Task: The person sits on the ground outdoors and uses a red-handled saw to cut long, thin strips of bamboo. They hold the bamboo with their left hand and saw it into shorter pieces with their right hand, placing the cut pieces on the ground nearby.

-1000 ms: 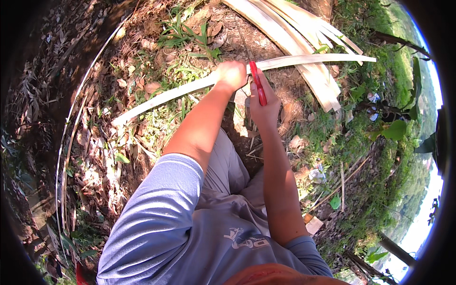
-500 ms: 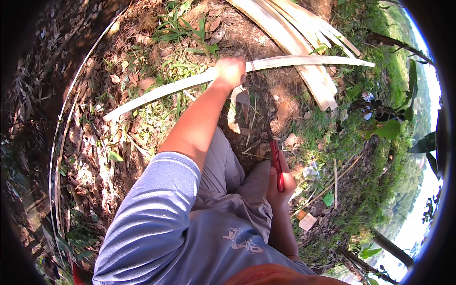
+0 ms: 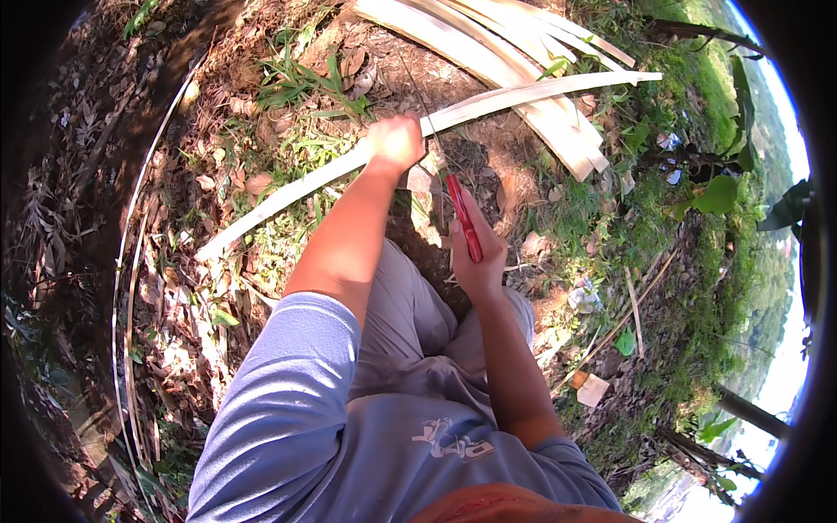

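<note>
A long pale wooden strip (image 3: 514, 98) lies slantwise in front of me, with its near end low on the left. My left hand (image 3: 395, 142) is closed around it near the middle. In my right hand (image 3: 481, 260) is the red handle of a hand saw (image 3: 465, 218). Its thin dark blade, seen almost edge-on, crosses the strip just right of my left fist and points away from me. How deep the blade sits in the strip cannot be made out.
A stack of pale wooden strips (image 3: 488, 54) lies beyond, at the far right. Long thin bent strips (image 3: 131, 218) curve along the left. Dry leaves, grass and crumpled white litter (image 3: 584, 296) are around me. On the right the green slope (image 3: 724, 288) drops away.
My right hand has pushed the saw forward and away from me, so its handle is now close to the strip. My left hand keeps its grip on the strip. The view has shifted slightly.
</note>
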Action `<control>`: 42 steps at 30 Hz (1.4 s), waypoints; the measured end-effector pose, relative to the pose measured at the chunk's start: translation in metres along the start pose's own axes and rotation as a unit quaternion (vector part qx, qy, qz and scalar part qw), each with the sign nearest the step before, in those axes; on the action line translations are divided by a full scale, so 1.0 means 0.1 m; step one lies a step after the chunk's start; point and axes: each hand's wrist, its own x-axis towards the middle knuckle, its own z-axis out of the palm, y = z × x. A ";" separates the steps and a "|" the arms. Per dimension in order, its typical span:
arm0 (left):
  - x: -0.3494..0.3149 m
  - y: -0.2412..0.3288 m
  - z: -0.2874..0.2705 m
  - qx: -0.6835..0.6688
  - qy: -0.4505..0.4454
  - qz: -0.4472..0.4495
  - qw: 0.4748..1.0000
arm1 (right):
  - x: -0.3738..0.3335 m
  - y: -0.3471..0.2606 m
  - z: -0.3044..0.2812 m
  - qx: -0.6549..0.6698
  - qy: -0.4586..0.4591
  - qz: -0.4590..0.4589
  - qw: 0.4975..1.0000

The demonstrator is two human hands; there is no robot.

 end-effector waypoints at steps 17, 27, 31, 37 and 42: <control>0.15 -0.16 0.00 -0.048 0.041 -0.037 0.997 | -0.84 -0.48 -0.96 -0.107 0.018 0.003 0.994; 0.09 -0.13 -0.01 -0.043 0.056 -0.035 0.997 | -0.86 -0.64 -1.07 -0.112 -0.073 0.015 0.991; 0.06 -0.14 0.07 -0.040 0.074 -0.019 0.996 | -0.90 -0.75 -1.11 -0.083 -0.069 0.059 0.992; 0.01 -0.08 -0.01 -0.029 0.041 0.016 0.999 | -1.13 -0.66 -1.05 -0.130 -0.078 -0.021 0.988; 0.02 -0.09 -0.09 -0.039 0.000 0.009 0.999 | -1.08 -0.84 -1.11 -0.130 -0.088 0.092 0.983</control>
